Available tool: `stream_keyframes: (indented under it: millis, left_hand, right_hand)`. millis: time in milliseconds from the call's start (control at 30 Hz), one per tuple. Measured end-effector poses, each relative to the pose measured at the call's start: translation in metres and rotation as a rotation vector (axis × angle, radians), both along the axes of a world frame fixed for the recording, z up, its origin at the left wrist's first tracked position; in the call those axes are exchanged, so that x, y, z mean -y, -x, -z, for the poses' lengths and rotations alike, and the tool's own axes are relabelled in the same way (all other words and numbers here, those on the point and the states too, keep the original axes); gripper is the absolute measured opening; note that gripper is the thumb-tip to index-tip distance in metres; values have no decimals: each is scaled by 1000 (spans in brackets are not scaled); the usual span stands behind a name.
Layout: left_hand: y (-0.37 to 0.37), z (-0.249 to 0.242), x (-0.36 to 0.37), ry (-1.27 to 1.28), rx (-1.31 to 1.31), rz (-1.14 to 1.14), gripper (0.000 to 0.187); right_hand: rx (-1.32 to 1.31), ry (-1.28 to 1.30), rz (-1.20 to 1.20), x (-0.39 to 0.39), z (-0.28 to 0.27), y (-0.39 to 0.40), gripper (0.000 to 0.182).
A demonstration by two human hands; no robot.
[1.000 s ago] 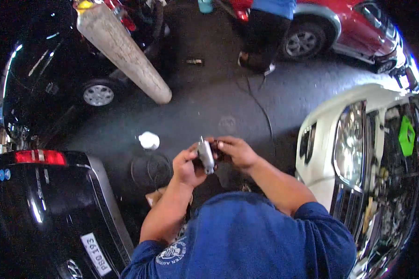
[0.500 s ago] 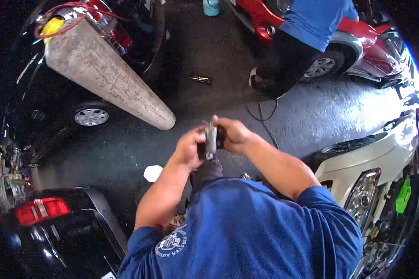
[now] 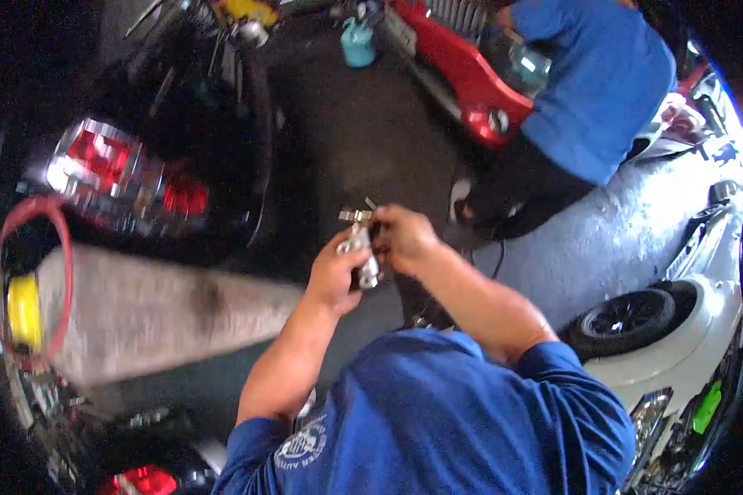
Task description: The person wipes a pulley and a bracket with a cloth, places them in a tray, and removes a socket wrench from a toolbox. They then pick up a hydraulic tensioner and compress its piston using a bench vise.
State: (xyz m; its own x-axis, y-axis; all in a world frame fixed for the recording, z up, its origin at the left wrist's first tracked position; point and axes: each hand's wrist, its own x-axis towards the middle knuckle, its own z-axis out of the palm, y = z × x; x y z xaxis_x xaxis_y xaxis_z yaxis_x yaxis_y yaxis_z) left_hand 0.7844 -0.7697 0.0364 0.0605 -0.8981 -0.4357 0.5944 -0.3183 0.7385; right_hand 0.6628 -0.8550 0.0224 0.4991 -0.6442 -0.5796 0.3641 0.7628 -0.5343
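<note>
A silvery metal part (image 3: 363,247) with a rounded lower end and a narrow, ridged piece across its top is held up in front of my chest. My left hand (image 3: 336,272) is wrapped around its left side, the thumb lying across the metal. From the other side, my right hand (image 3: 407,239) is closed at its upper right, near a thin pin-like piece sticking up. The fingertips of my right hand are partly hidden behind the part. Motion blur hides the finer detail, and its exact kind cannot be told.
A large worn cylinder (image 3: 165,309) with a yellow collar (image 3: 25,313) and a red hose (image 3: 64,247) is at left. Ahead, a co-worker in a blue shirt (image 3: 594,91) leans over a red car (image 3: 470,74). A teal container (image 3: 357,43) stands ahead; a pale car (image 3: 677,338) is at right.
The view has swung, bringing the cylinder lower and to the left and the co-worker larger. The metal part has turned in my hands, so more of its body and top shows.
</note>
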Motion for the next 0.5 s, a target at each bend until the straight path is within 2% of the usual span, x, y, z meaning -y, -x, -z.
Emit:
stream_keyframes:
  millis: [67,133,267,333,433,500]
  left_hand:
    - [-20,10,58,22,70,15,40]
    - [-39,11,117,-89,162,-81,44]
    - [-92,20,221,-17,103,-156,40]
    - [-107,-2,259,-42,123,-211,27]
    - [-134,-10,322,-28,25,-221,24]
    - [-152,-3,365,-58,88,-230,23]
  right_hand:
    - [158,114,125,64,26,-14,11]
    - [49,222,-29,128,31,-17,9]
    - [-44,301,-168,232,28,-44,13]
    - [-157,491,-360,270,19,-64,19]
    - [-266,617,-558,320,-15,-95,28]
    - [-322,615,-550,356,-14,-119,28]
